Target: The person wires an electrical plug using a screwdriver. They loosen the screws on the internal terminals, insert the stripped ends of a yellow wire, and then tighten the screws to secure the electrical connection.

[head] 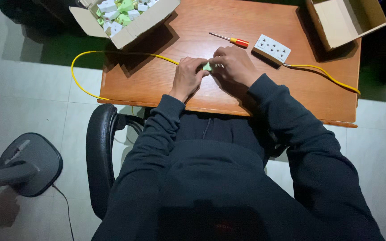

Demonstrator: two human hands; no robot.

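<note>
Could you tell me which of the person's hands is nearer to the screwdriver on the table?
Right. The right hand lies just below the screwdriver; the left hand sits farther off, down and leftward.

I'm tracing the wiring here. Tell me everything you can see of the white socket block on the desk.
The white socket block is a flat rectangular box, plastic by its look, with rows of small pin holes in its top face. It lies askew on the wooden desk, right of the screwdriver and beyond the right hand, touching neither. A yellow cable leaves its right end and runs off the desk edge.
</note>
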